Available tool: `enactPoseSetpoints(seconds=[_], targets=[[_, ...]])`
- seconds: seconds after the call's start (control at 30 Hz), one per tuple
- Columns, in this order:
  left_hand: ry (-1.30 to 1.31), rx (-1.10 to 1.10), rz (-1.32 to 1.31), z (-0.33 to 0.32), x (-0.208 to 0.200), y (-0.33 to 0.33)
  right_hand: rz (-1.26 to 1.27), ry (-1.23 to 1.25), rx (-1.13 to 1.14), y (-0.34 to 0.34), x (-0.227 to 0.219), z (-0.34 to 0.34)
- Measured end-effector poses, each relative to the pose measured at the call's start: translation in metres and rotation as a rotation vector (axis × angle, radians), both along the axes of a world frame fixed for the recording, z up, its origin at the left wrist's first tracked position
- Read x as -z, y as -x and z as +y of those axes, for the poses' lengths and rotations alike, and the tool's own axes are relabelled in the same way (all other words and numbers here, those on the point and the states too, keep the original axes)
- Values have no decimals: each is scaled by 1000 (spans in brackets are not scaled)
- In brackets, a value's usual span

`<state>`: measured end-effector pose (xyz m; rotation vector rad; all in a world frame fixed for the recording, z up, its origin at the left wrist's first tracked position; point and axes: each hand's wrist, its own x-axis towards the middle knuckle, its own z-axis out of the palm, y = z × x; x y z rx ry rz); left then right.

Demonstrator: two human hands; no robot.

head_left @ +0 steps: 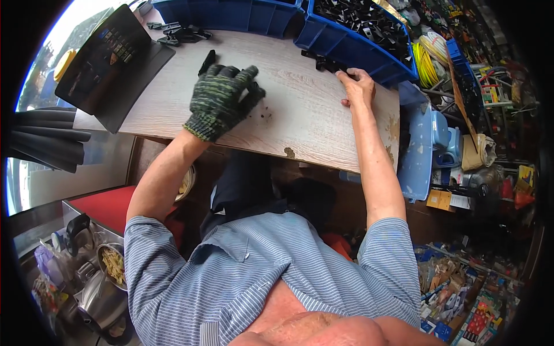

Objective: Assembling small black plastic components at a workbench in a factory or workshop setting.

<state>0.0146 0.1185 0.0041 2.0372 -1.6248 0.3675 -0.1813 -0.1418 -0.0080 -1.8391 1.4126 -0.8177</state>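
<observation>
On the pale wooden table, my left hand (222,98) wears a green and black knitted glove, its fingers curled. A black piece (208,61) sticks out past the gloved fingers; the hand hides what it belongs to. My bare right hand (359,89) is at the right, its fingertips closed on the near end of some small black plastic pieces (323,61). Those pieces lie along the foot of a blue bin (355,52) heaped with more black parts (366,23). Several black clamps (182,34) lie in a bunch at the far left.
A propped black tablet case (101,63) stands at the table's left end. Another blue bin (231,16) lines the far edge. Light-blue plastic containers (424,147) hang beyond the right edge. Dark crumbs (265,115) dot the tabletop (306,109). A pot of food (112,262) sits at lower left.
</observation>
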Motion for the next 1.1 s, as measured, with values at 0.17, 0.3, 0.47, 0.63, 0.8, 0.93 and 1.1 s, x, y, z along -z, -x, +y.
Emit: enactPoseSetpoints(seconds=[0.17,0.3,0.47,0.63,0.8,0.93,1.1], targets=[[-92,-38,29,-14,21,10,238,56,-10,-11,-3,4],[22,97,27,-16,31,5,293,90,-24,-8,0,-2],[21,93,-8,-21,29,2,118,-102,29,2,0,1],[169,-98,24,-19,21,12,-452,-481,19,17,-2,46],[273,26,286,-16,20,76,-574,-579,-202,13,-1,108],[226,60,479,-38,30,107,-662,-471,-310,4,7,137],[94,4,455,-36,29,110,-506,-518,-356,15,1,133]])
